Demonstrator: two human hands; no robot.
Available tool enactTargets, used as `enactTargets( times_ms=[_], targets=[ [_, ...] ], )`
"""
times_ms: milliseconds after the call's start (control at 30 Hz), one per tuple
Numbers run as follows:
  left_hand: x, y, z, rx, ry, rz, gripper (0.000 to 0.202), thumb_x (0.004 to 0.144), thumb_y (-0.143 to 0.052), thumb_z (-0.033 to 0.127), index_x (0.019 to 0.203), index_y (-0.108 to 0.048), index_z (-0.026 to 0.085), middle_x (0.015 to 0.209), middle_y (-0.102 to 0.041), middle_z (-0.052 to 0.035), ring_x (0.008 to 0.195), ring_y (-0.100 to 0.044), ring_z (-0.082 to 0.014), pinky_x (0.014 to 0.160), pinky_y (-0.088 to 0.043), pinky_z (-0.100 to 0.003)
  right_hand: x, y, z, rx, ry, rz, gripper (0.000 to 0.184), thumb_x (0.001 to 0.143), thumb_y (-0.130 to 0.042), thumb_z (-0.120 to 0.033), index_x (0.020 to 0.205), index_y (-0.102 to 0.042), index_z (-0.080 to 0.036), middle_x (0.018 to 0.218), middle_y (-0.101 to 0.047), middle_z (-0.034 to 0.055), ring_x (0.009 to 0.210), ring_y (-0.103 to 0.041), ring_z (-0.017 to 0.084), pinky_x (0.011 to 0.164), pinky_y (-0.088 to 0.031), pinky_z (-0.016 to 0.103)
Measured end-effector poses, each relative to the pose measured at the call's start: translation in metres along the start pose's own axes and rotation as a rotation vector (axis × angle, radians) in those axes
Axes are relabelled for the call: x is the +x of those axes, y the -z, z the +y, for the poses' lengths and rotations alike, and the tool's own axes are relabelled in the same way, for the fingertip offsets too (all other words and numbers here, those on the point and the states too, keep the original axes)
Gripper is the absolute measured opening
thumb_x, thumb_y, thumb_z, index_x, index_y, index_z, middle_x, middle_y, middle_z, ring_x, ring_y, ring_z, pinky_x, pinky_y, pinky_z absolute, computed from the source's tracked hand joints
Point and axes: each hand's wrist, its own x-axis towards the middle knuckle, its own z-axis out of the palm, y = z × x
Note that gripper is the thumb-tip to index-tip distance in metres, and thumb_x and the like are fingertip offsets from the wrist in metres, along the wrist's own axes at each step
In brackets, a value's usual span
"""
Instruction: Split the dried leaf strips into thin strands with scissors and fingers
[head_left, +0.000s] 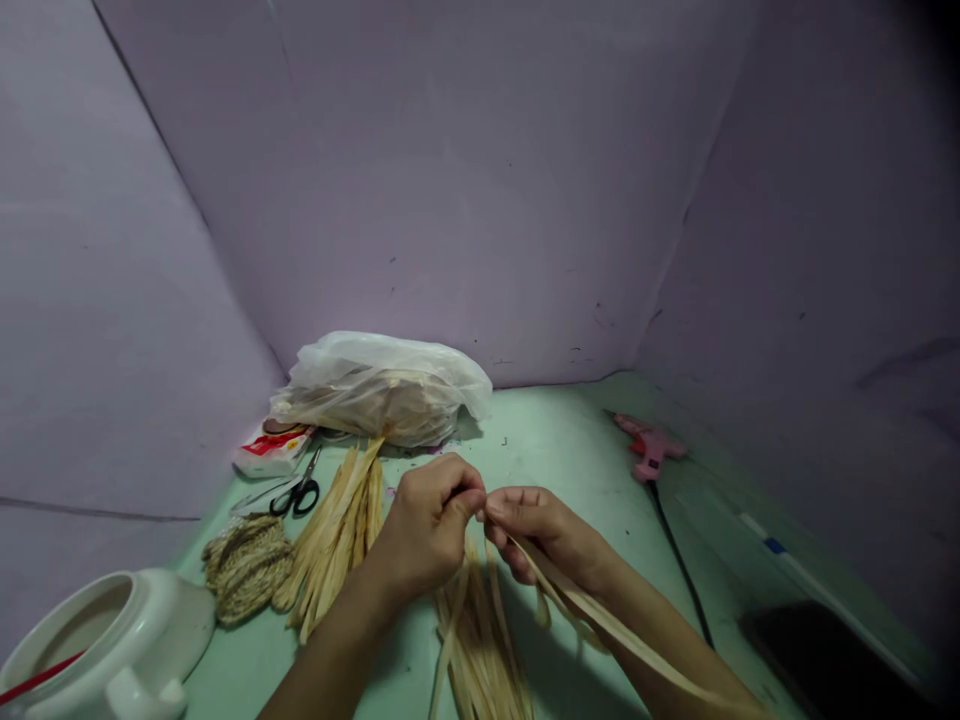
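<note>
My left hand (441, 515) and my right hand (536, 520) meet above the table, thumbs and fingertips pinched close together. A pale flat fibre strip (615, 632) runs from the fingers of my right hand down along that forearm. The left fingers also pinch at the meeting point, but what lies between them is hidden. Below my hands lies a bundle of pale fibre strips (480, 650). Another bundle of yellowish strips (337, 540), gathered at its top, lies left of my left hand.
Black-handled scissors (304, 492), a braided cord coil (247, 565), a white ceramic pot (169, 620) and a red-and-white packet (274, 450) stand left. A plastic bag (390, 390) rests against the back wall. On the right are a pink glue gun (651, 445), its black cord and a dark flat object (825, 660).
</note>
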Motion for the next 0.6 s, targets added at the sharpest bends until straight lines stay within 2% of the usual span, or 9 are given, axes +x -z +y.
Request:
enactTargets(
  times_ms=[133,233,333,400,500,600],
  targets=[
    [-0.002,-0.010,-0.005,0.173,-0.081,0.032,0.016,0.078,-0.038,0.015,0.065,-0.045,0.017,0.064,-0.047,-0.0004,0.060,-0.044,-0.0118,0.057,-0.032,-0.024,-0.002,-0.008,-0.001,-0.166,0.151,0.160,0.021,0.062,-0.064,-0.033,0.064,-0.060,-0.012,0.050,-0.055,-0.0027,0.035,-0.042,0.003,0.035,-0.031,0.017],
    [-0.002,-0.017,-0.007,0.215,-0.072,0.081,0.017,0.079,-0.036,0.017,0.064,-0.044,0.018,0.065,-0.047,-0.0010,0.061,-0.043,-0.0126,0.058,-0.032,-0.024,-0.002,-0.009,-0.002,-0.203,0.163,0.170,0.020,0.059,-0.065,-0.031,0.060,-0.059,-0.012,0.048,-0.054,-0.0028,0.035,-0.042,0.004,0.037,-0.033,0.019],
    [-0.001,-0.017,-0.007,0.112,-0.021,0.102,0.022,0.080,-0.037,0.021,0.062,-0.048,0.017,0.065,-0.049,-0.0016,0.063,-0.046,-0.0129,0.060,-0.033,-0.024,0.002,-0.004,-0.002,-0.193,0.165,0.196,0.021,0.056,-0.066,-0.031,0.059,-0.059,-0.012,0.044,-0.053,-0.0035,0.033,-0.041,0.005,0.036,-0.032,0.020],
    [0.001,-0.013,-0.008,-0.010,0.059,0.052,0.026,0.082,-0.036,0.025,0.065,-0.054,0.016,0.064,-0.051,-0.0016,0.062,-0.047,-0.0126,0.060,-0.035,-0.023,0.004,0.001,-0.002,-0.168,0.144,0.226,0.022,0.055,-0.066,-0.032,0.058,-0.059,-0.012,0.043,-0.052,-0.0040,0.031,-0.040,0.004,0.034,-0.031,0.019],
    [0.003,-0.007,-0.012,-0.118,0.180,0.004,0.026,0.081,-0.038,0.030,0.087,-0.060,0.016,0.070,-0.057,-0.0019,0.057,-0.047,-0.0111,0.057,-0.037,-0.023,0.007,0.004,-0.003,-0.155,0.105,0.242,0.020,0.054,-0.064,-0.030,0.056,-0.058,-0.012,0.041,-0.050,-0.0046,0.030,-0.039,0.004,0.032,-0.029,0.019],
    [0.004,-0.007,-0.014,-0.114,0.199,0.051,0.028,0.078,-0.045,0.030,0.098,-0.059,0.017,0.081,-0.061,-0.0036,0.059,-0.049,-0.0110,0.058,-0.038,-0.022,0.006,0.002,-0.004,-0.162,0.093,0.239,0.016,0.054,-0.061,-0.029,0.055,-0.057,-0.013,0.040,-0.049,-0.0053,0.029,-0.037,0.004,0.031,-0.028,0.019]
  ],
)
